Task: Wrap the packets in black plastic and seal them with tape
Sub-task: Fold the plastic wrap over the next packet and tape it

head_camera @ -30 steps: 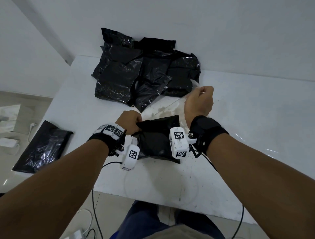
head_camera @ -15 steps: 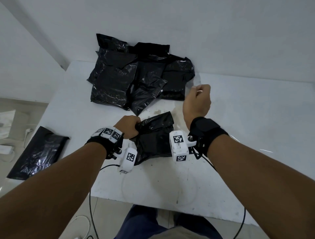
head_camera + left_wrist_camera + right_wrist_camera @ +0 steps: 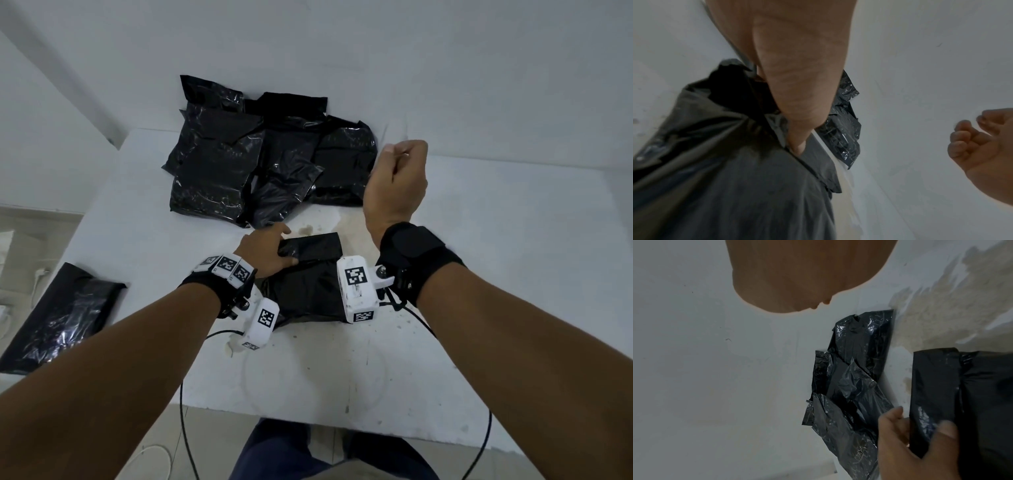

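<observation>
A black plastic packet (image 3: pixel 305 291) lies on the white table (image 3: pixel 496 260) in front of me, its top flap folded over. My left hand (image 3: pixel 270 251) pinches that flap at the left end, thumb on top and fingers round the far edge; the right wrist view shows this left hand (image 3: pixel 910 443) on the packet (image 3: pixel 937 386). My right hand (image 3: pixel 397 185) is raised above the table to the packet's right, fingers curled with thumb against forefinger, pinching a clear tape strip that barely shows. The left wrist view shows the right hand (image 3: pixel 978 146) curled and the packet (image 3: pixel 735 178) below.
A pile of several black wrapped packets (image 3: pixel 260 161) sits at the back of the table against the wall. One more black packet (image 3: pixel 65 315) lies on a lower surface at the left. Cables (image 3: pixel 185 404) hang off the table's front edge.
My left hand went from bunching the packet's top corner to holding the flap folded flat. My right hand rose and moved away from the packet, still curled.
</observation>
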`<state>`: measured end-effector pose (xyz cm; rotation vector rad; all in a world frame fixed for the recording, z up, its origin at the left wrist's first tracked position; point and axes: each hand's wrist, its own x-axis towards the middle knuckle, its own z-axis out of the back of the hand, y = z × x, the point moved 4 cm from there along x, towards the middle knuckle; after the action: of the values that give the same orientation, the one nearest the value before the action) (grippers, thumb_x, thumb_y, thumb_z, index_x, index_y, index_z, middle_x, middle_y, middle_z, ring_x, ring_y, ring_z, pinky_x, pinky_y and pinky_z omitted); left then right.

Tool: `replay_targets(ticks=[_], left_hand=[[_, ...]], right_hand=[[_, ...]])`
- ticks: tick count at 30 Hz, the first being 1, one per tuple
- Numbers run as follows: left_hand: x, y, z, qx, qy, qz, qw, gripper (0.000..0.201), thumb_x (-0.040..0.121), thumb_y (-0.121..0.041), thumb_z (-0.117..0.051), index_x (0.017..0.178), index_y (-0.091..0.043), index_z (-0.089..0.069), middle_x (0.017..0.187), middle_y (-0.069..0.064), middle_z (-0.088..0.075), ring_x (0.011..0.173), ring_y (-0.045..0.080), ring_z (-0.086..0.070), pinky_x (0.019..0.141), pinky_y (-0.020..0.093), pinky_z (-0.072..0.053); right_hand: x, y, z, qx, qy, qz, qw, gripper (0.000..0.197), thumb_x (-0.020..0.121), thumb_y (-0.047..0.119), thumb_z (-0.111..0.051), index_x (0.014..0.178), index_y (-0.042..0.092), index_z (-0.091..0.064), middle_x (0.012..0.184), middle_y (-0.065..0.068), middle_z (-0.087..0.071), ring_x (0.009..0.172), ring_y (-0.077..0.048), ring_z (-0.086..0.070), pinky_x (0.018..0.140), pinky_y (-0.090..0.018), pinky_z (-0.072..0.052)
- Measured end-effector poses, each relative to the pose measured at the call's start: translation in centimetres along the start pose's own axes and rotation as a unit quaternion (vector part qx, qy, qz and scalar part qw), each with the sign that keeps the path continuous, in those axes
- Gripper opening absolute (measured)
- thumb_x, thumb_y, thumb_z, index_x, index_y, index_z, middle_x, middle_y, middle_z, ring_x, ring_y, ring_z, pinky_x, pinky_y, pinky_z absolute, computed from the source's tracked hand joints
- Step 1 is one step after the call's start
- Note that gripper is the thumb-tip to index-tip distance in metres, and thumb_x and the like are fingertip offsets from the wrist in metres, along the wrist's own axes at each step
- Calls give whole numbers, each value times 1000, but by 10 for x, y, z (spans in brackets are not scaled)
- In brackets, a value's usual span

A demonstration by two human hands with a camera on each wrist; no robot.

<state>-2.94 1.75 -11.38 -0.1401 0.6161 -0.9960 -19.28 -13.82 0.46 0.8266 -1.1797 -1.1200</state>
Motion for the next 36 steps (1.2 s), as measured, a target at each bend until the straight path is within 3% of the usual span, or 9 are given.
replay_targets(ticks=[3,8,11,16,20,24,30,34,36], left_hand=[[12,-6,6,4,-10,1,1000,50,92,-36,-65,135,-15,-50,128,8,-64,119,29,-58,101,41,-46],[24,-21,15,29,3,-55,998,19,89,-20,-69,106,-12,-71,106,9,-70,98,24,-65,85,31,-49],[25,-18,14,-10,-3,-64,998,25,87,-30,-73,104,-13,-68,99,4,-68,96,23,-64,81,28,-46],[24,7,19,38,46,12,998,44,96,-50,-55,106,-9,-66,108,8,-65,104,26,-59,89,35,-45],[20,24,28,26,78,6,997,35,98,-37,-57,100,-5,-71,101,12,-68,98,29,-62,79,31,-42],[15,34,31,-28,16,-8,999,15,88,-24,-73,95,-10,-71,91,3,-66,97,26,-64,75,27,-39],[5,53,22,-88,51,37,994,36,74,-23,-86,101,-19,-63,104,4,-65,101,25,-63,93,37,-51],[-1,58,26,-123,32,32,991,36,67,-14,-90,81,-30,-61,86,0,-70,93,25,-68,75,24,-48],[-1,55,26,-117,24,39,992,36,66,-23,-91,87,-26,-62,88,-1,-70,93,24,-67,73,23,-44]], right_hand=[[-3,-2,2,-4,21,13,1000,13,98,22,-48,87,17,-42,62,-7,-56,53,-20,-51,56,-35,-44],[-9,-7,8,-9,43,33,998,10,95,21,-48,87,17,-43,58,-6,-51,51,-21,-46,55,-37,-43],[-11,-12,11,-11,45,34,998,10,94,22,-48,87,17,-43,59,-11,-53,52,-25,-48,55,-40,-45],[-13,-15,12,-11,51,33,998,10,93,22,-48,87,17,-43,57,-3,-49,52,-24,-48,56,-40,-44],[-16,-11,5,-8,62,40,997,10,93,23,-48,87,17,-43,59,-10,-54,53,-26,-49,55,-39,-43],[-19,-9,-3,-11,69,46,996,11,94,23,-48,86,18,-43,59,-9,-54,52,-24,-49,55,-39,-43],[-19,-11,-7,-8,77,57,995,11,95,24,-48,86,18,-43,57,-6,-51,50,-22,-47,53,-39,-44],[-16,-12,-9,-4,77,55,995,11,94,24,-48,86,20,-42,57,-2,-50,51,-20,-47,54,-39,-45],[-15,-14,-9,-6,80,57,995,11,94,22,-49,86,19,-42,56,2,-47,50,-17,-45,54,-35,-42]])
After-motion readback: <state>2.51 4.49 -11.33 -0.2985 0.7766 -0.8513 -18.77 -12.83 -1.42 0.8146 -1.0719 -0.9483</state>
